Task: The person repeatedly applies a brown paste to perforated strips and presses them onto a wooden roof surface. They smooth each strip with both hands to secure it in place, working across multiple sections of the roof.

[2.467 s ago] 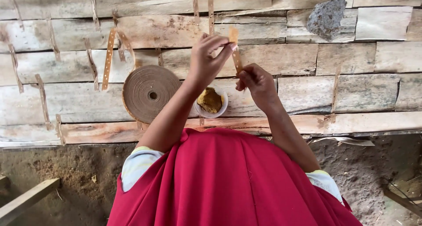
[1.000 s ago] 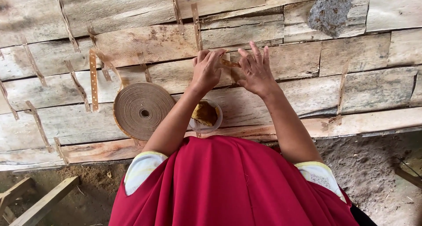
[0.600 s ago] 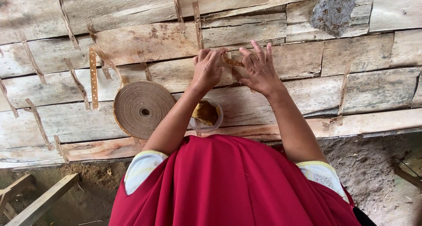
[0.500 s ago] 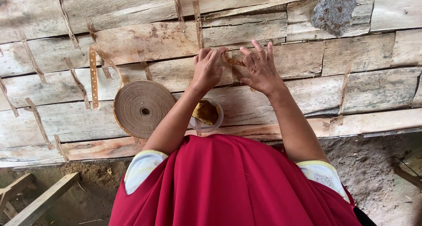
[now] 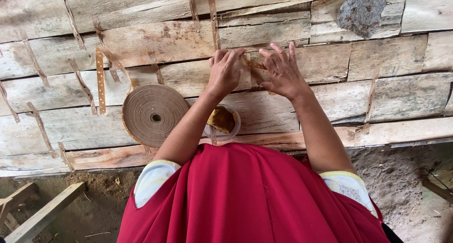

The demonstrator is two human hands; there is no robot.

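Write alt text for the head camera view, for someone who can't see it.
Seen from above, a person in red presses a thin brown strip flat onto weathered wooden boards with the left hand and right hand. A large roll of brown tape and a small bowl of yellowish paste sit below the hands.

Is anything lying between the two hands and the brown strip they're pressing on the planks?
Nothing visible does. The left hand and right hand both rest directly on the strip, which lies flat on the wooden planks. The tape roll and small bowl sit lower, toward the person, clear of the hands.
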